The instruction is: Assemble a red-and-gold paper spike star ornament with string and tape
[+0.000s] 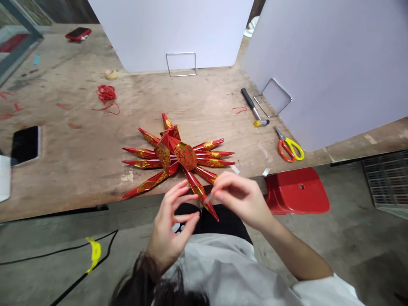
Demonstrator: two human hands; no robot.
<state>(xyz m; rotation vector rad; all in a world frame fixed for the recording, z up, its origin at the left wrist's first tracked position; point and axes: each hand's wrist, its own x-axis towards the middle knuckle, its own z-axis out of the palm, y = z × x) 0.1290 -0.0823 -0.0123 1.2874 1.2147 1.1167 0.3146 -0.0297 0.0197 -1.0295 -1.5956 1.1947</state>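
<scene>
A red and gold folded-paper ornament (186,157) lies near the table's front edge, its long pointed spikes fanning out to both sides. One spike (199,189) points toward me and sticks out past the edge, between my hands. My left hand (174,219) is open beside its left side, fingers curved and apart, with nothing visible in them. On the other side, my right hand (240,197) is closed in a pinch at the spike. A small whitish strip, apparently tape, shows at its fingertips, close to the red paper.
Short tape strips (266,172) hang at the table edge. Scissors (289,146) and a small hammer (255,108) lie to the right, below white panels (331,63). Red cord (106,93), a tape roll (111,74) and a phone (26,144) are left. A red stool (298,191) stands under the edge.
</scene>
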